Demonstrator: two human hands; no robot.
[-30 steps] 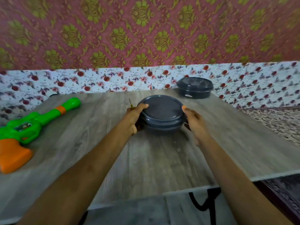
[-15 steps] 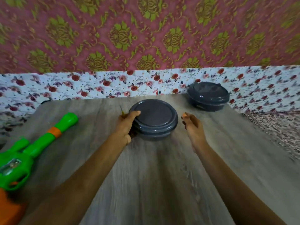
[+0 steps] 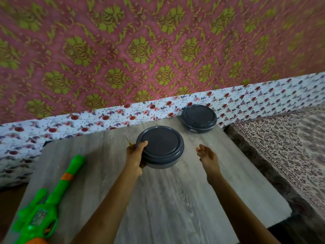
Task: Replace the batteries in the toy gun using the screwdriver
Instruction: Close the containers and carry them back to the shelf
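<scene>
With only the left hand (image 3: 135, 156) gripping the near container (image 3: 160, 147) beside the toy gun (image 3: 51, 198), and the right hand (image 3: 207, 155) open, it could tip.

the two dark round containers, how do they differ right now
The near container is gripped at its left edge by the left hand, thumb on the lid; the far container is untouched. The near one sits mid-table and looks tilted toward the camera; the far one sits flat at the back edge by the floral cloth. The right hand hovers open beside the near one only. Both are dark grey, round and lidded.
</scene>
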